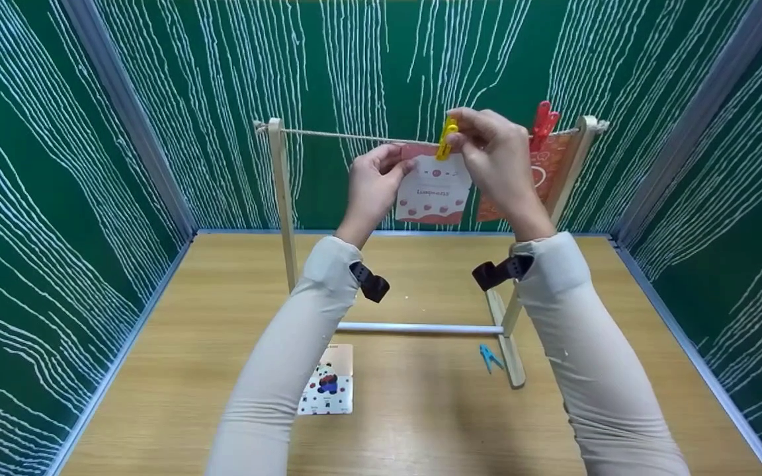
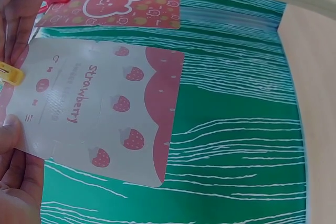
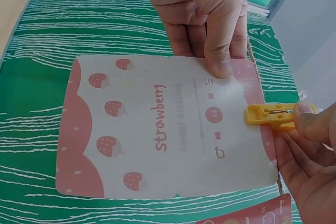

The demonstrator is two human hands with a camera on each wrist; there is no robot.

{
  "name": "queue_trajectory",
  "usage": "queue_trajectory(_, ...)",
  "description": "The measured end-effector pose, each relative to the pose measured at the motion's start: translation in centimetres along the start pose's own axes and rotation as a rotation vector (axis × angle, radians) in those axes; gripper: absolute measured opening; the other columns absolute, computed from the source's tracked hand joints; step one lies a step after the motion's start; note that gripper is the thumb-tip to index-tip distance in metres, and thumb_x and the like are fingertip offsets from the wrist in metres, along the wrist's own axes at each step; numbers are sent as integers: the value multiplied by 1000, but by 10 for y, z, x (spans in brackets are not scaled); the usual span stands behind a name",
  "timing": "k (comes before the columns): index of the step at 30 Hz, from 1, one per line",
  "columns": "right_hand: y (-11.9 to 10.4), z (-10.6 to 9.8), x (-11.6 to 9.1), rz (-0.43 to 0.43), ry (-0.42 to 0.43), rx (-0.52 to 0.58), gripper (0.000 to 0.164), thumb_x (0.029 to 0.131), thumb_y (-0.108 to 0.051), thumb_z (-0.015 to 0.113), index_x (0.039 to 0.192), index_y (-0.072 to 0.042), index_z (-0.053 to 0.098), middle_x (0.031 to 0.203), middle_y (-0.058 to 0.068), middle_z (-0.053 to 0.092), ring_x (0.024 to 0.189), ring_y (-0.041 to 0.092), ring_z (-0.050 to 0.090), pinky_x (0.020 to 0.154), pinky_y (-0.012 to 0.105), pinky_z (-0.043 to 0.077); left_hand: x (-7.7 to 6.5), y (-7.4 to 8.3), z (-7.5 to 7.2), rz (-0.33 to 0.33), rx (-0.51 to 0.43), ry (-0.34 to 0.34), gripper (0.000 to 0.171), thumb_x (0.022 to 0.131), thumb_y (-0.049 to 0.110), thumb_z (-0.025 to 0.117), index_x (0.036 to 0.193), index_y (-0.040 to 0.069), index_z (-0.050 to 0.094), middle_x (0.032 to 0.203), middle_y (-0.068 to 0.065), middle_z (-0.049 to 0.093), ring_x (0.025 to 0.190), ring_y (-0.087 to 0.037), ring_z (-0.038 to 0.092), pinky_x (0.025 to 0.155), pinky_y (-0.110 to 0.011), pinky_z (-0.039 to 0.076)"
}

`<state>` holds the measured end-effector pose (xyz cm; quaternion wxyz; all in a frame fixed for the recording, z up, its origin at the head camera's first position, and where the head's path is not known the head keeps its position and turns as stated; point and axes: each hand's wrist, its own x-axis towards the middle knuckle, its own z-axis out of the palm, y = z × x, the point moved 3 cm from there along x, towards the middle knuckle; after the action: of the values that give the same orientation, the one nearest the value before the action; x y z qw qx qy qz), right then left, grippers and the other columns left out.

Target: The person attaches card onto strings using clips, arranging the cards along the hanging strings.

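Head view first: the white card (image 1: 434, 197) is sitting up at one o'clock from centre, its printing showing upside down. From the card's nine o'clock the left hand (image 1: 374, 188) is clamping on, thumb lying near the upper left corner. From two o'clock the right hand (image 1: 497, 152) is pinching the yellow peg (image 1: 447, 139), and that peg is riding at the card's twelve, tip lapping over the top edge by the rope (image 1: 348, 136). Farther out at two, the red peg (image 1: 543, 125) is gripping the red card (image 1: 551, 162) on that same rope, which is stretching across the frame (image 1: 282, 192). Down on the table (image 1: 407, 277), the blue peg (image 1: 490, 357) is lying at five o'clock beside the frame's foot, and the panda card (image 1: 338, 380) is peeking out at seven, partly hidden by the left sleeve (image 1: 282, 370).

Over to the left wrist: at the card's eight o'clock the left thumb is pressing the face, the yellow peg is sitting at ten, and the red card is showing at twelve.

Right wrist: the left hand is gripping from one o'clock, the right hand is holding the yellow peg at three between thumb and fingers, and the red card is edging into view at five.
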<state>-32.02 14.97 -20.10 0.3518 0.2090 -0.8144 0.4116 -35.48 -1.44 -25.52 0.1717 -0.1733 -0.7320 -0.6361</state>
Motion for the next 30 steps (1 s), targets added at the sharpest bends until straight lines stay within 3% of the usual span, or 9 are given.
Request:
queue_trajectory(21, -3, 1, -2, -28, -53, -42, 31, 95, -13, 58, 126, -12, 62, 114, 8, 69, 93, 15, 64, 86, 27, 53, -3, -2, 0, 17, -10, -8, 25, 89, 17, 66, 112, 8, 68, 113, -5, 71, 96, -13, 67, 90, -24, 52)
queue_trajectory(30, -2, -1, -4, 7, -68, -11, 36, 95, -17, 58, 130, -13, 59, 122, 6, 67, 107, 17, 65, 94, 28, 51, -4, -2, 0, 31, -2, -12, 27, 93, 20, 61, 116, 8, 66, 114, -5, 70, 94, -14, 65, 88, -22, 53)
